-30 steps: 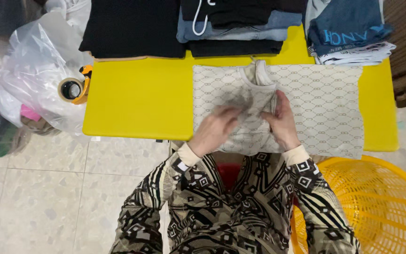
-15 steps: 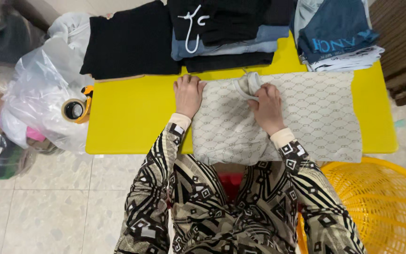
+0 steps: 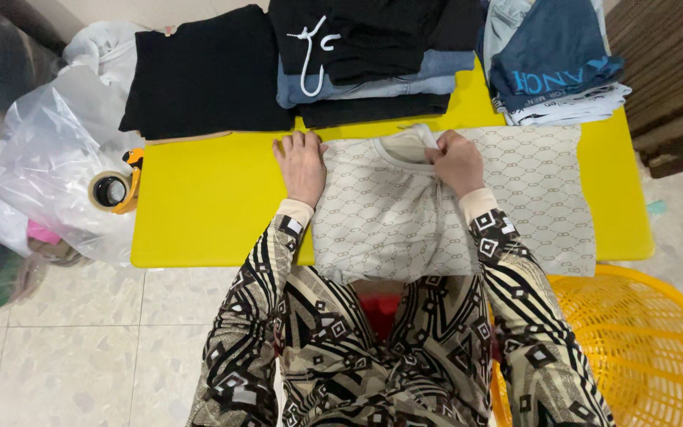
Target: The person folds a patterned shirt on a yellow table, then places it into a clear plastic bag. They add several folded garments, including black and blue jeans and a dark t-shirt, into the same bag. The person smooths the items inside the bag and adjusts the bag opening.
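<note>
Now both hands, left (image 3: pixel 302 164) and right (image 3: pixel 458 160), press flat on the cream shirt (image 3: pixel 405 221).

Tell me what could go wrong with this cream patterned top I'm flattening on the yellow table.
The cream patterned knit top hangs over the near edge of the yellow table, so it may slide off toward the floor. The left hand presses beside the neckline and the right hand on it, so creases could set unevenly. The stacked dark folded clothes lie close behind and might get nudged.
</note>
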